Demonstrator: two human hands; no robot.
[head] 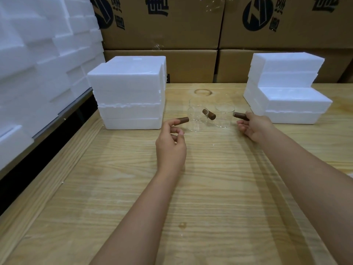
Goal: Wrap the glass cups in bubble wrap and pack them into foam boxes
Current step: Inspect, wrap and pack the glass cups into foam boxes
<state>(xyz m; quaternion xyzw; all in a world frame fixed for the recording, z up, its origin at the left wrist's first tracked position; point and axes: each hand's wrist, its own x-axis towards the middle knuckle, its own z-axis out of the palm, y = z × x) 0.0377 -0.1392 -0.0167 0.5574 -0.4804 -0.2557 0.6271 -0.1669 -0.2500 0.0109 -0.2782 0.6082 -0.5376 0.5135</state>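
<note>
Three clear glass cups with brown wooden handles stand together mid-table. The front left cup [195,122] points its handle [183,119] left, and the index fingertip of my left hand [171,144] touches that handle's end while the thumb stays below it. The right cup [223,115] has its handle pinched by my right hand [255,127]. The back cup [196,104] stands behind them, untouched. Closed white foam boxes sit in a left stack [129,92] and a right stack [286,96]. I cannot make out any bubble wrap.
More foam pieces [38,54] are piled along the left wall beyond the table edge. Printed cardboard cartons [191,35] line the back. The wooden table [191,207] stretches toward me under both forearms.
</note>
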